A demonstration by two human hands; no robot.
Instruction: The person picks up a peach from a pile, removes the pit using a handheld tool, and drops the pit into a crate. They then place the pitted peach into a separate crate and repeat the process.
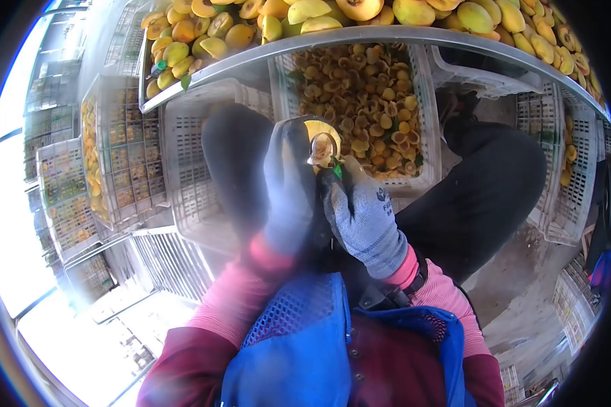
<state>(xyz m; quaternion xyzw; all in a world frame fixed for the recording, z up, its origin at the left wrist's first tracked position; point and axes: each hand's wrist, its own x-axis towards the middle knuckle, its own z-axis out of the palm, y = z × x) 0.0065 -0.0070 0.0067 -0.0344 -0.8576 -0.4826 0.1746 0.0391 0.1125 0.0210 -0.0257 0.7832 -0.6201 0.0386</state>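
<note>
My left hand (288, 173), in a grey-blue glove, is closed around a cut yellow fruit (330, 130) that looks like a mango half, its pale brown middle facing up. Gripped in my gloved right hand (368, 218) is a small scooping tool (324, 144) with a curved metal loop and a bit of green near the handle. The loop sits against the fruit's cut face. Part of the fruit is hidden by the left fingers, and most of the tool's handle by the right. Both hands are between my knees.
Ahead, a metal-edged table (360, 35) bears a heap of yellow-green fruit (478, 17). Below it stands a white crate (424, 129) with many brownish-yellow pieces (370, 102). More crates with fruit stand at the left (132, 146) and right (577, 183).
</note>
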